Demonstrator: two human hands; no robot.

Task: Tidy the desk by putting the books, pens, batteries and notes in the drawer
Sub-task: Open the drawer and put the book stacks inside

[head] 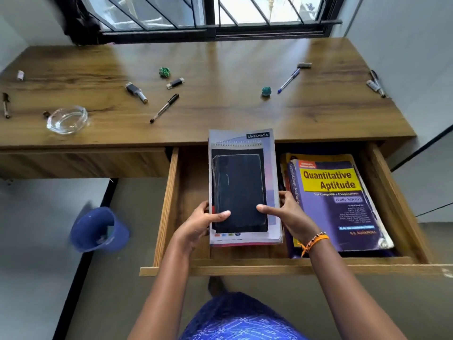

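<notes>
— Hands first, nearest of all: what are they doing?

— Left hand (pixel 199 223) and right hand (pixel 289 212) both grip a stack of books (pixel 242 187) by its near end, thumbs curled over the top, fingers round the side edges; an orange bracelet (pixel 312 241) sits on the right wrist.

— What is in the stack?

— A worn black notebook (pixel 239 192) on top; under it a spiral pad; under that a wider exercise book marked "classmate"; the stack is held over the left part of the open drawer (pixel 169 192), its far end reaching over the front edge of the tabletop (pixel 220 57); I cannot tell whether it touches the drawer floor.

— Anything in the drawer already?

— On the right side a thick purple and yellow book (pixel 343 204) titled "Quantitative Aptitude" lies flat on other books; just beside the stack.

— And off to the left, lower down?

— A blue bin (pixel 98 231) on the floor.

— Now the tabletop, moving away.

— Near the front left a glass ashtray (pixel 67 119); right of it a black pen (pixel 164 107); beyond that a grey marker (pixel 136 92) and a small black battery (pixel 175 82); a crumpled green note (pixel 164 71) further back; on the right a crumpled teal note (pixel 266 91) and a blue pen (pixel 289 81); two more pens (pixel 376 85) at the far right edge; one pen (pixel 6 104) at the far left edge, and a small battery (pixel 20 75) behind it.

— Farthest?

— A barred window (pixel 210 13).
</notes>
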